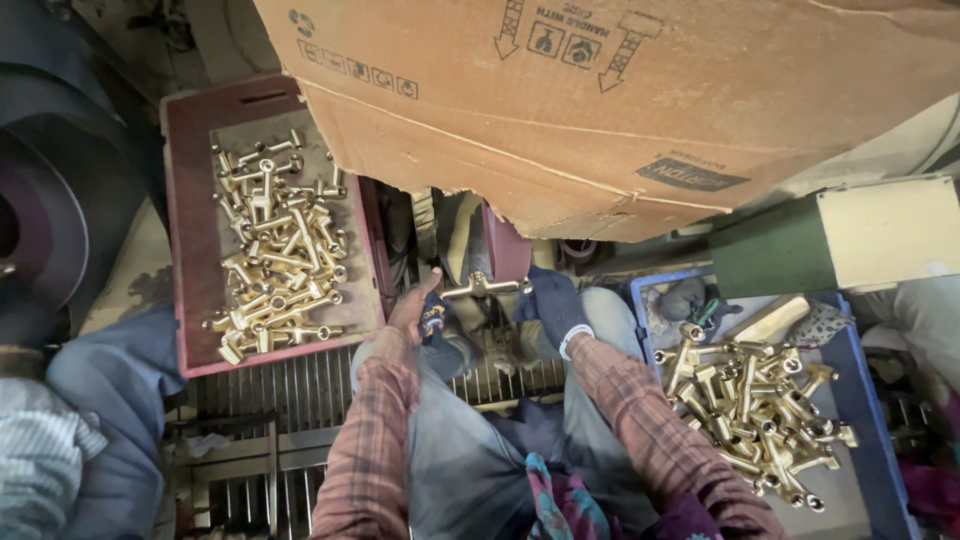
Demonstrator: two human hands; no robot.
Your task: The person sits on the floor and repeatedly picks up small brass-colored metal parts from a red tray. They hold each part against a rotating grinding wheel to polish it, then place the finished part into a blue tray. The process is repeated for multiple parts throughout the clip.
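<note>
a: brass fitting (482,287) — a t-shaped piece, held crosswise between both hands, just under the edge of the big cardboard box (620,110).
b: which hand has it?
a: both. the left hand (415,310) is bare, thumb up, its fingers clenched on the left end. the right hand (556,305) wears a dark glove and its fingers grip the right end.
b: and around them?
a: a red crate (190,250) to the left holds a heap of the same brass pieces (278,250), lying toward its far and right edges. a blue crate (860,400) to the right holds another heap (755,410) — spread from its near-left corner to the middle. a metal grate (290,385) lies below the plaid sleeves.
</note>
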